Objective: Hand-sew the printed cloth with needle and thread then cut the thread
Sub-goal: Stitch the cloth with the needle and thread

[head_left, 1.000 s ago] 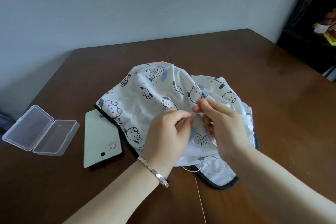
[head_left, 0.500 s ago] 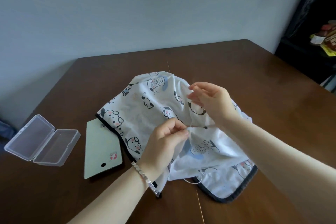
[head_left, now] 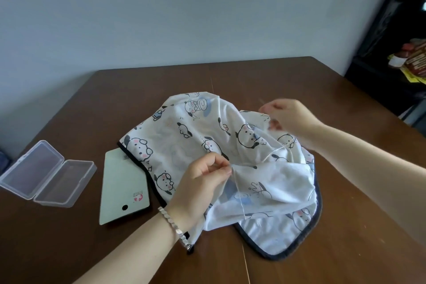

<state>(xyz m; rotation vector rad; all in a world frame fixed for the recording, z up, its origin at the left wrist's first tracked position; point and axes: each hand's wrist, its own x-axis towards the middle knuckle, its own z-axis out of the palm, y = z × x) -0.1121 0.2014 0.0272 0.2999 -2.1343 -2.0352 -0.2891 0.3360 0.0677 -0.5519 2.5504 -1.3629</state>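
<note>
Two hands work over the printed cloth (head_left: 175, 145), heaped mid-bench (head_left: 57, 249). The left grip (head_left: 202, 191) pinches a fold; the right grip (head_left: 290, 120), blurred, hangs beyond it, fingers curled on the thread (head_left: 269, 155), taut between them.

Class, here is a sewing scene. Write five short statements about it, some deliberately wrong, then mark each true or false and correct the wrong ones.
1. The left hand pinches the printed cloth. True.
2. The clear plastic box is closed. False: its lid lies open, flat on the table.
3. A thread runs from the cloth near the left hand's fingers up toward the right hand. True.
4. The pale green card lies to the right of the cloth. False: it lies on the left, between the box and the cloth.
5. The bracelet is on the right wrist. False: it is on the left wrist.
</note>
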